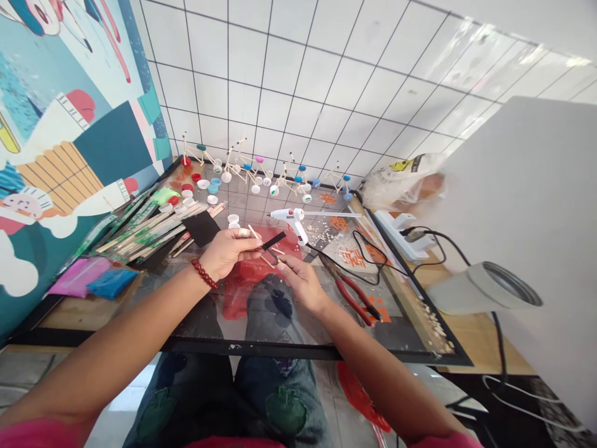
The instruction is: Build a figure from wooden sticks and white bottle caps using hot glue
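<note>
Over the middle of the glass-topped table, my left hand (233,252) pinches a short black strip (274,241) and a thin pale wooden stick (254,231). Close beside it, my right hand (302,283) has its fingertips closed on a small thin stick-like piece (269,261), partly dark and partly tan. Its exact kind is hard to make out. Just beyond my hands lies a white glue gun (291,218) with a clear glue stick out of its back. Red-handled pliers (354,298) rest right of my right hand.
Stick figures with bottle-cap feet (256,180) line the back by the tiled wall. Left lie bundled wooden sticks (153,233), a black sheet (201,229), and pink (79,277) and blue packets (112,283). A power strip (403,235) and grey cylinder (485,287) stand right, with black cables.
</note>
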Demonstrator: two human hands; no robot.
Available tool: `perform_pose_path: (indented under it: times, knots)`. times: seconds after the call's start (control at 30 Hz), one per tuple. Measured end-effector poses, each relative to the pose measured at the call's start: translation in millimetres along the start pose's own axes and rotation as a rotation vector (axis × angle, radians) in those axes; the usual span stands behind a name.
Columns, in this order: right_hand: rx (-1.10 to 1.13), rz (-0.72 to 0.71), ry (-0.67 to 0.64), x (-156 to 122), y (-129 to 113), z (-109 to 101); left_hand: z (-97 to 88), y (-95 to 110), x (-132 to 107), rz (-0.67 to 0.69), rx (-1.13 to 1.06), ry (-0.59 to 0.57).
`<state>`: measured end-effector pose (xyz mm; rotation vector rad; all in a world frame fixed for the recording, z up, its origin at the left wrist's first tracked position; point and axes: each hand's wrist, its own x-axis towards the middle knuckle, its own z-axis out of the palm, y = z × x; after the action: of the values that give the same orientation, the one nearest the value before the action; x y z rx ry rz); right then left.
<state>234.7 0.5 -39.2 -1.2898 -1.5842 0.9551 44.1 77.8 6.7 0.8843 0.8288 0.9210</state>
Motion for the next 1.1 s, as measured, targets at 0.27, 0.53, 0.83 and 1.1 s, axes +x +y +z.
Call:
perform_pose_path:
  times: [0.27,0.53,0.83,1.1]
  knots:
    - [-0.02,0.019,0.003,0.2,-2.7,-1.2,-1.0,-1.2,0.6,0.003,0.005,-0.002]
    - [-0.016,0.014,0.005,0.1,-2.3,-0.7,0.4,0.4,0.5,-0.012,-0.006,0.001]
    - [-0.1,-0.061,0.036,-1.2,-0.5,-2.4,-2.6,7.7,2.9,0.027,-0.034,0.068]
    - [-0.737,-0.389,-0.076,-14.3,-14.1,2.0,-8.0,13.1,6.6,0.029,-0.112,0.079]
